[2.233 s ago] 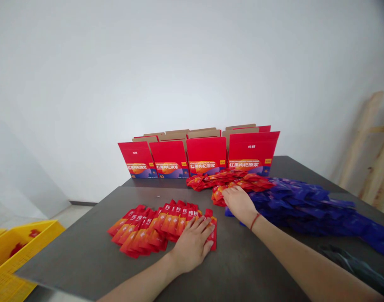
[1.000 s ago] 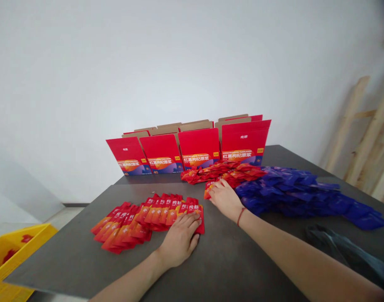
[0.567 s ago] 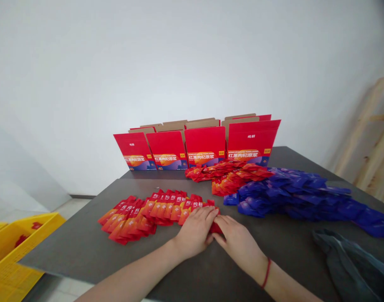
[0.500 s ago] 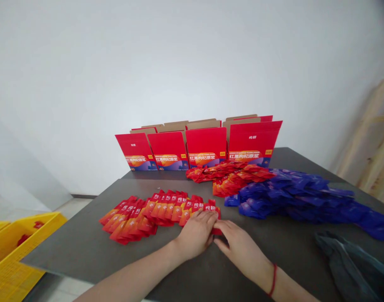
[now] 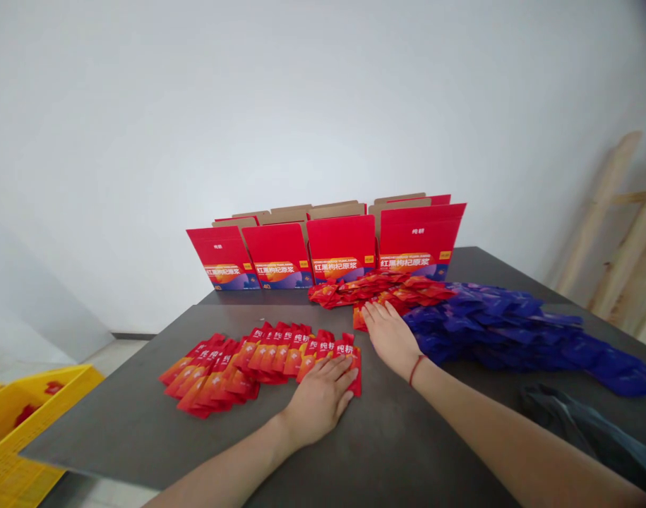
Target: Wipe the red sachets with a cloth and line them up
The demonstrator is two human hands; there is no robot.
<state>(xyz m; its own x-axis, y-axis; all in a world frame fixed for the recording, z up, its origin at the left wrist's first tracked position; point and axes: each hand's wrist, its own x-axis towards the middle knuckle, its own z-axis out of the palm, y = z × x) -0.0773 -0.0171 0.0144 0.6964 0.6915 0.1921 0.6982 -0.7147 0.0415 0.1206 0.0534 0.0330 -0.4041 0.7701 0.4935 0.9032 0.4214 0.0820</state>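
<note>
My left hand (image 5: 321, 395) lies flat, fingers spread, on the right end of an overlapping row of red sachets (image 5: 238, 361) on the dark table (image 5: 142, 437). My right hand (image 5: 389, 331) reaches forward, fingers stretched out, and rests on the near edge of a loose pile of red sachets (image 5: 386, 289). It holds nothing that I can see. A heap of blue sachets (image 5: 513, 331) spreads to the right of that hand.
Several open red cartons (image 5: 327, 250) stand in a line at the table's far edge against the white wall. A yellow crate (image 5: 15, 423) sits low at the left. Dark cloth (image 5: 582, 430) lies at the near right. Wooden boards (image 5: 613, 240) lean at the far right.
My right hand has left the end of the row, where it met the left hand, and gone forward to the loose red pile. The left hand stays on the row.
</note>
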